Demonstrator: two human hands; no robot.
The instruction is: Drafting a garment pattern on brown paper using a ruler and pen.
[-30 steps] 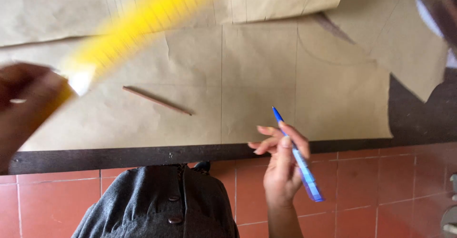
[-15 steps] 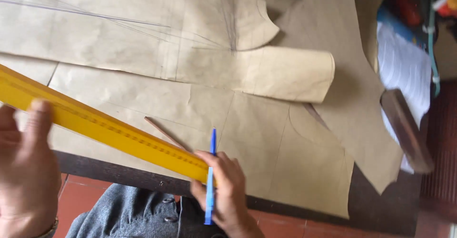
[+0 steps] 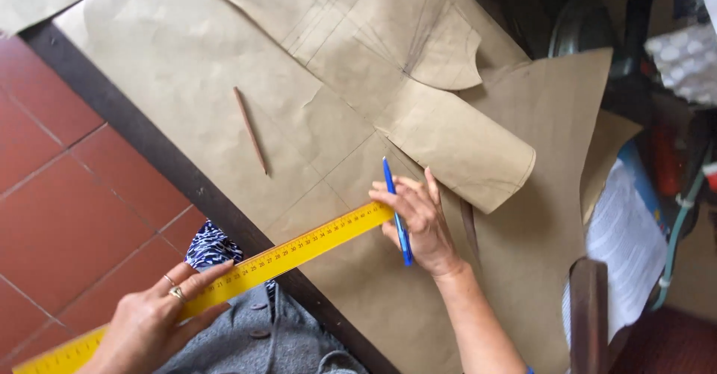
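A long yellow ruler (image 3: 299, 248) runs from the lower left up onto brown pattern paper (image 3: 224, 68) spread over a dark table. My left hand (image 3: 160, 322) grips the ruler near its lower end. My right hand (image 3: 418, 221) holds a blue pen (image 3: 396, 209) between its fingers and rests on the paper, its fingertips touching the ruler's upper end. A brown pencil (image 3: 250, 130) lies loose on the paper to the upper left of that hand. A cut paper piece with a curled end (image 3: 463, 146) lies just above my right hand.
The table's dark edge (image 3: 157, 153) runs diagonally over red floor tiles (image 3: 67, 217). White printed sheets (image 3: 627, 247) and a wooden chair back (image 3: 590, 310) are at the lower right. Dark clutter and a green cord (image 3: 676, 232) crowd the right side.
The view has swung and tilted. The ruler has come down from the air onto the paper, and my right hand has moved up from the table edge to the ruler's end, pen still held.
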